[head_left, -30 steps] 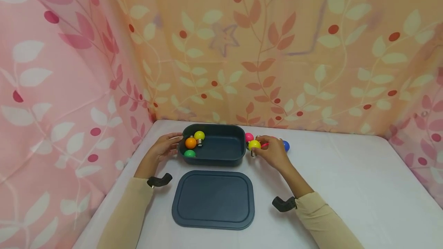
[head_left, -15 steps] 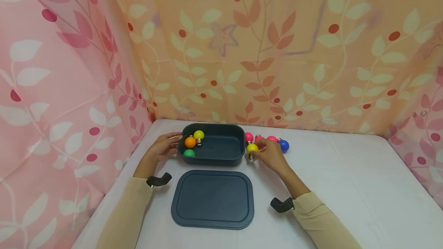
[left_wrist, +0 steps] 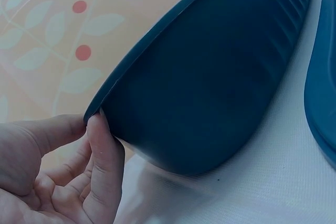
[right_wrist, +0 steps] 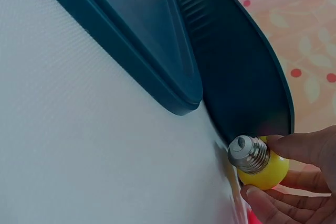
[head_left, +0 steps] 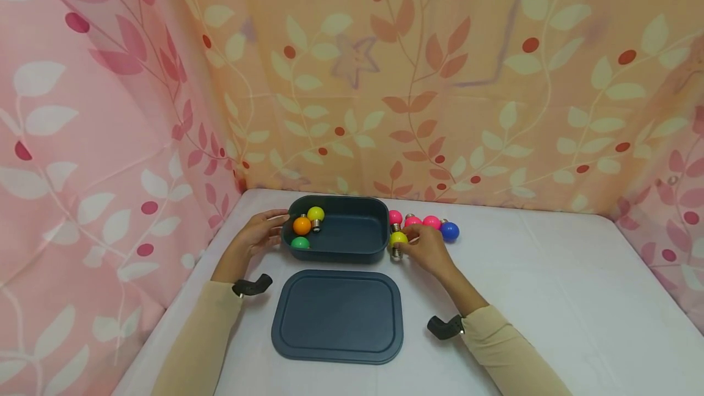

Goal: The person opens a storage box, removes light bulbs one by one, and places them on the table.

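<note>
A dark blue plastic container [head_left: 337, 256] stands on the white-covered table. My left hand [head_left: 254, 236] pinches its left rim between thumb and finger, as the left wrist view shows. Inside the container, towards the left end, lie an orange bulb [head_left: 302, 226], a yellow bulb [head_left: 316, 214] and a green bulb [head_left: 300, 242]. Just outside the right end, my right hand [head_left: 431, 249] holds another yellow light bulb [right_wrist: 273, 172] by its round part, thumb on one side and fingers on the other. That bulb's metal screw base points down towards the front in the head view.
A dark blue lid [head_left: 337, 316] lies flat in front of the container. Behind my right hand, pink bulbs [head_left: 431, 222] and a blue bulb [head_left: 450, 231] rest on the table [head_left: 550, 286]. A patterned curtain [head_left: 352, 78] hangs behind the table.
My right hand has brought the yellow bulb slightly left and down, nearer the container's front right corner. More of the pink bulbs shows behind it. My left hand stays at the rim.
</note>
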Demonstrator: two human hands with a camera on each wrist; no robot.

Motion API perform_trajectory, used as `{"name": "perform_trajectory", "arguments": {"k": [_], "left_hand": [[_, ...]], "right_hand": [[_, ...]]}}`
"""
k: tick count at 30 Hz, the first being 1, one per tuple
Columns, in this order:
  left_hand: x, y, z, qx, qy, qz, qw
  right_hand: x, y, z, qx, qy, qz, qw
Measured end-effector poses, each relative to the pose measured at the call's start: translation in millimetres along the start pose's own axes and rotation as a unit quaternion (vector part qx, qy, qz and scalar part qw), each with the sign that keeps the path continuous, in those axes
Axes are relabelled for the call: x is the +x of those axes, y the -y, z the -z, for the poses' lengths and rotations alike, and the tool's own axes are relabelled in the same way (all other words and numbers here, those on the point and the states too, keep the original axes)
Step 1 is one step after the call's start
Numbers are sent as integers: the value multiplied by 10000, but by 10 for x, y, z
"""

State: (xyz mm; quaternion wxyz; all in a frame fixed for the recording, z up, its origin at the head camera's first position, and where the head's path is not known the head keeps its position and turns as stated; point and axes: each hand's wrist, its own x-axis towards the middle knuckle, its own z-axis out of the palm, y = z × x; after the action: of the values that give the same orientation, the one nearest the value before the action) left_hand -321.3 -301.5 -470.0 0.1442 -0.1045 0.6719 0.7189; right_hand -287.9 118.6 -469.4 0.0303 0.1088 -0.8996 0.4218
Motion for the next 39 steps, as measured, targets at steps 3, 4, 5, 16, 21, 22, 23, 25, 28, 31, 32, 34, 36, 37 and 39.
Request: {"name": "perform_trajectory", "arguments": {"k": [3,4,5,16,21,22,23,25,28,31,32,34,36,37,39], "left_hand": [[-1,-4,-1,35,-8,10,10000],[-3,-6,-4,41,-16,16,10000],[-6,-8,-5,49,-18,19,10000],[-17,-5,-7,66,-22,40,10000],[-14,3,-7,76,-71,71,9999],[-15,2,-6,80,-51,69,9999],[-16,1,-9,82,-59,61,9999],[-18,-2,-12,101,-63,44,9999],[-28,-12,-15,131,-60,21,9999],[-30,-17,-16,116,-52,21,9999],[-29,-18,-17,109,-54,25,9999],[-23,-17,-18,74,-64,39,9999],[-16,-14,-17,57,-50,48,10000],[-15,-14,-16,51,-45,44,10000],[-17,-13,-20,31,-63,44,10000]], "right_hand": [[2,-16,-22,8,-34,-11,10000],[4,-22,-28,4,-35,0,10000],[5,-26,-33,3,-39,0,10000],[11,-56,-54,-93,-102,81,9999],[15,-53,-60,-107,-119,119,9998],[18,-57,-61,-120,-127,118,9998],[21,-61,-63,-127,-138,115,9998],[26,-66,-63,-146,-161,108,9997],[32,-74,-64,-138,-186,71,9997],[31,-73,-67,-95,-206,29,9997],[31,-72,-69,-83,-217,10,9997],[31,-70,-71,-70,-239,-12,9997],[30,-69,-71,-105,-244,24,9996],[30,-68,-69,-131,-245,49,9996],[33,-64,-63,-163,-245,70,9995]]}}
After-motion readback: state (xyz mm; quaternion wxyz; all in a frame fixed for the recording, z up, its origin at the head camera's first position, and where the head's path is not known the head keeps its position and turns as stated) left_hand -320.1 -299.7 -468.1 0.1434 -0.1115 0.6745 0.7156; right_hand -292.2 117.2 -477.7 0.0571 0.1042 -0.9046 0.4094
